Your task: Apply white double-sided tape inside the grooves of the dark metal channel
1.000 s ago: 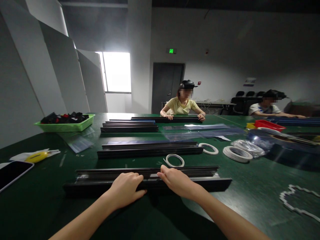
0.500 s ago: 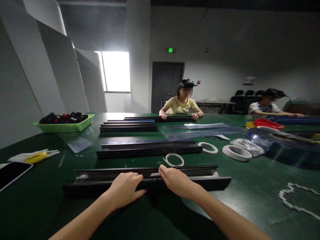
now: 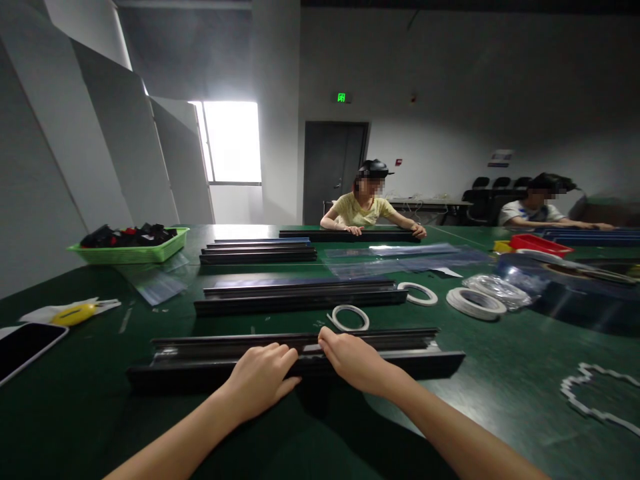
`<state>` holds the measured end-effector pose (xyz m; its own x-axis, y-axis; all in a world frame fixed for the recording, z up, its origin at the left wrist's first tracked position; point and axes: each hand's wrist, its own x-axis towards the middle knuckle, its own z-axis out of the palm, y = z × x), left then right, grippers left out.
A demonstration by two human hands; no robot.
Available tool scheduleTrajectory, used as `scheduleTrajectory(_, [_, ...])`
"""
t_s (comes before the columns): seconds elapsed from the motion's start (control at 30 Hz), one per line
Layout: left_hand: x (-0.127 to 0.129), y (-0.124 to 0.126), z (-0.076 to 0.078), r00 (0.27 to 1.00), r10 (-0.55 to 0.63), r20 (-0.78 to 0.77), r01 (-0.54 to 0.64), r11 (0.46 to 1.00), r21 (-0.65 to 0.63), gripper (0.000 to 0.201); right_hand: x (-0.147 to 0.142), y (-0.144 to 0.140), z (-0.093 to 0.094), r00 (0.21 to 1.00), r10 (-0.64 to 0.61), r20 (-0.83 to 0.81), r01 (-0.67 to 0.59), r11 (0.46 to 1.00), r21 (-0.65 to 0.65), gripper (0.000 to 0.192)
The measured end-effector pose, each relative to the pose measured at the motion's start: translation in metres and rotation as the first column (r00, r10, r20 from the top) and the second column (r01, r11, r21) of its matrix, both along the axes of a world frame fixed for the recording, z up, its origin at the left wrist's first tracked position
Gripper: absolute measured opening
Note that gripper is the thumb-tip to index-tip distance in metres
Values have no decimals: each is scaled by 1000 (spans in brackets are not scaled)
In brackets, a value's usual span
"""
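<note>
On green table (image 3: 500, 373): both hands palm-down, side by side.
L hand (image 3: 263, 377) & R hand (image 3: 353, 360) fingers curled over black rail (image 3: 200, 363), its long axis running left-right.

On the worktop (image 3: 500, 373), the nearest long rail (image 3: 200, 363) lies crosswise, with the left hand (image 3: 263, 380) and right hand (image 3: 355, 360) on its middle. Just behind it sits a tape ring (image 3: 350, 318), then a second rail (image 3: 300, 297). A basket (image 3: 131, 252) stands far left, a phone (image 3: 25, 347) near left.
</note>
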<state>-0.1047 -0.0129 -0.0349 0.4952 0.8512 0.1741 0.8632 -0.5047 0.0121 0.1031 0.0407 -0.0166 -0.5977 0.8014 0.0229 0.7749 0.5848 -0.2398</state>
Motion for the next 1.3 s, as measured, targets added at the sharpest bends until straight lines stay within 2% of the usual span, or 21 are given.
scheduleTrajectory(0.37, [-1,1,3,1000,25,6,-24,999,-39,19,0,-1,6,1000,2,-9,-3,1000,-14,34])
scheduleTrajectory(0.6, [-1,2,3,999,53,-5,-53,998,-24,19,1,-3,9,999,19,37,-21,998,55,33])
scheduleTrajectory(0.83, [-12,3,0,994,110,-16,-111,993,-35,22,3,-2,6,997,10,78,-16,996,83,38])
scheduleTrajectory(1.17, [-13,2,2,996,84,-4,-84,996,-42,21,3,0,1,998,-1,66,0,1000,11,46])
scheduleTrajectory(1.3, [-9,1,4,1000,-10,12,10,1000,-18,26,4,3,-3,999,-8,48,7,1000,9,45])
